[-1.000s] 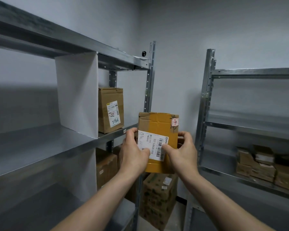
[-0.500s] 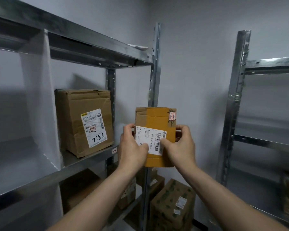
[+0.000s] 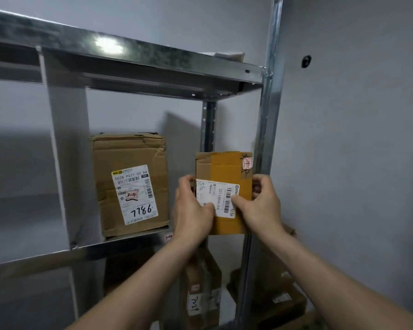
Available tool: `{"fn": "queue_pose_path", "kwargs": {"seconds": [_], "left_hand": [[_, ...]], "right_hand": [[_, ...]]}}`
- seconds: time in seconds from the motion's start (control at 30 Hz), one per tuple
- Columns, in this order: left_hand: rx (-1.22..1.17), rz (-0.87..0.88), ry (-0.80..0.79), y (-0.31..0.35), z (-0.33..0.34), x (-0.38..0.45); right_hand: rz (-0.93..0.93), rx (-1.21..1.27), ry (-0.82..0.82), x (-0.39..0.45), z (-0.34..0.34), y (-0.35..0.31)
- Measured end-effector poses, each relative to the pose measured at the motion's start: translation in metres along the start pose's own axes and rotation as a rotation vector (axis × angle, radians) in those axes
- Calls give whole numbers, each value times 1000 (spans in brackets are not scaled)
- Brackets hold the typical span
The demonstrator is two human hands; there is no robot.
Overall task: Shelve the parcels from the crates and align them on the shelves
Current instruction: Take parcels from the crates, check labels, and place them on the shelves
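both hands grip parcel; one box on shelf

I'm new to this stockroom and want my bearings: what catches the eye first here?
A small yellow-brown parcel held upright at centre by the left hand and right hand, in front of the shelf's right upright. Left of it, a dented brown box marked 7786 stands on the metal shelf.

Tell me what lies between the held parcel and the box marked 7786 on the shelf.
In the head view, only the left hand gripping the held parcel fills that gap; behind it, bare shelf and wall beside the 7786 box.
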State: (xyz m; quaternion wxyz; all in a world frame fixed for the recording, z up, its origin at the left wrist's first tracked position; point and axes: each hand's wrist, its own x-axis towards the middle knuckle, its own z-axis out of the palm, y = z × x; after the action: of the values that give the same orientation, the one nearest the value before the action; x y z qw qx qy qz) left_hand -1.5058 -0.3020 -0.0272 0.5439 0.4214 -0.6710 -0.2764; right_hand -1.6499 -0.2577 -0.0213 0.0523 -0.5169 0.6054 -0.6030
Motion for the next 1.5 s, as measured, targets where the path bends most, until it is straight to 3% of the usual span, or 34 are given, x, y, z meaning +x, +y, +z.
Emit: {"fn": "queue_pose_path", "kwargs": {"seconds": [0.43,1.1,1.5], "left_hand": [[218,-1,101,-29,32,37],[238,16,97,-54,43,67],[281,-24,103,-32,33,27]], "right_hand": [[66,40,-224,51,33,58],[53,63,-254,86,64,85],[-27,133,-220,56,40,69]]}}
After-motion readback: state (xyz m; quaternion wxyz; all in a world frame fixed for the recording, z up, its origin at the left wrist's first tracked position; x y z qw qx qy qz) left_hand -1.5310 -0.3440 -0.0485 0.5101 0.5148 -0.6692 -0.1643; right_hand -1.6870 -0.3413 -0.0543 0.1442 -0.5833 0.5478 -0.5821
